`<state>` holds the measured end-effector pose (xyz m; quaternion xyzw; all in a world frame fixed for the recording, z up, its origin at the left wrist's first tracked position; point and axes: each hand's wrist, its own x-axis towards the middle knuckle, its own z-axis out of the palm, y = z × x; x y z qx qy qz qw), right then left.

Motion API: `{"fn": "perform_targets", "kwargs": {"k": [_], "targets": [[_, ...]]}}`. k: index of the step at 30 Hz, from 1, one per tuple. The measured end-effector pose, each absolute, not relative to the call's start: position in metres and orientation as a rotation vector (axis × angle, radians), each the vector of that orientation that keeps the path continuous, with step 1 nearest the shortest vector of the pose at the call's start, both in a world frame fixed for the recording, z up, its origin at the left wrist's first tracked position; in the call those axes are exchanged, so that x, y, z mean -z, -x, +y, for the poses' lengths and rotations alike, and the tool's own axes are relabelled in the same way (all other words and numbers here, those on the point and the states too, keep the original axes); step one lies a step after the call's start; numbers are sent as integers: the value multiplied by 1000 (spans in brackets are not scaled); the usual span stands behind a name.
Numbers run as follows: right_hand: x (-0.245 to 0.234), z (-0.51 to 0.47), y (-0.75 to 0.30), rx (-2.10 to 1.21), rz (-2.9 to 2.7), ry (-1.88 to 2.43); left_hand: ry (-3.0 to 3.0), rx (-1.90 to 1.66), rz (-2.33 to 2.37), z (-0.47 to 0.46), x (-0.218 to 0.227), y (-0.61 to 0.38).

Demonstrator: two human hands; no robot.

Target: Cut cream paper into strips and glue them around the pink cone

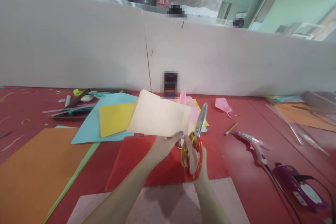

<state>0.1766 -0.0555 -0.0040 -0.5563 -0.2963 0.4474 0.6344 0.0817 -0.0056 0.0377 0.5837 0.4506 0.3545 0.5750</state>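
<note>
My left hand [164, 145] pinches the near edge of a cream sheet of paper [157, 115] and holds it up above the table. My right hand [194, 159] has its fingers through the red and yellow handles of a pair of scissors [198, 136]. The metal blades point up and away, just right of the cream sheet's edge. Under both hands lies a red sheet [157, 168] on the red table.
Coloured sheets lie about: orange [36, 171], light blue [91, 126], yellow [115, 119], pink [223, 105]. A white glue gun [253, 145] with its cord lies at the right, a purple device [301, 187] beyond it. Pens and scraps sit at back left. A white partition closes off the far side.
</note>
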Motion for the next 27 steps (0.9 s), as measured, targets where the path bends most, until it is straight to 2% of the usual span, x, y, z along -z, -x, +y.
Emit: {"fn": "perform_targets", "kwargs": {"k": [5, 20, 24, 27], "targets": [[-5, -57, -181, -850, -772, 1253, -1394, -760, 1043, -7, -38, -84], [-1, -57, -180, -820, -708, 1233, -1572, -723, 1006, 7, -35, -75], [0, -58, -173, -937, -681, 1173, -1495, -902, 1058, 7, -40, -73], [3, -58, -167, -1034, -759, 1207, -1358, -1195, 1165, 7, -46, -70]]}}
